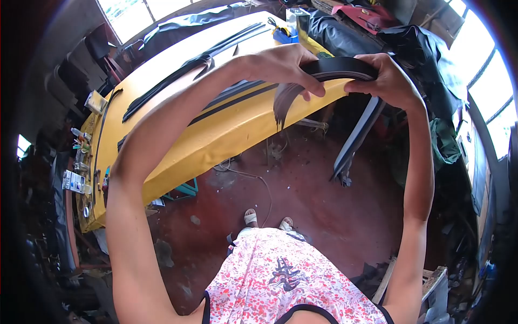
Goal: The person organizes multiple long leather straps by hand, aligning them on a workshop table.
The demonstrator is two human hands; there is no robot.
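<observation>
Both my arms reach out in front of me, over the near edge of a yellow table (216,135). Between my hands arches a black strip of leather-like material (337,67). My left hand (283,67) grips its left part, and a frayed end hangs down below the fingers. My right hand (386,78) pinches the right part, from which the strip drops toward the floor (359,135).
More black strips (189,67) lie along the yellow table. Small tools and boxes (75,181) sit at its left end, a blue box (285,35) at the far end. Black sheet material (421,48) is heaped at right. Below are red floor (313,189) and my sandalled feet (267,220).
</observation>
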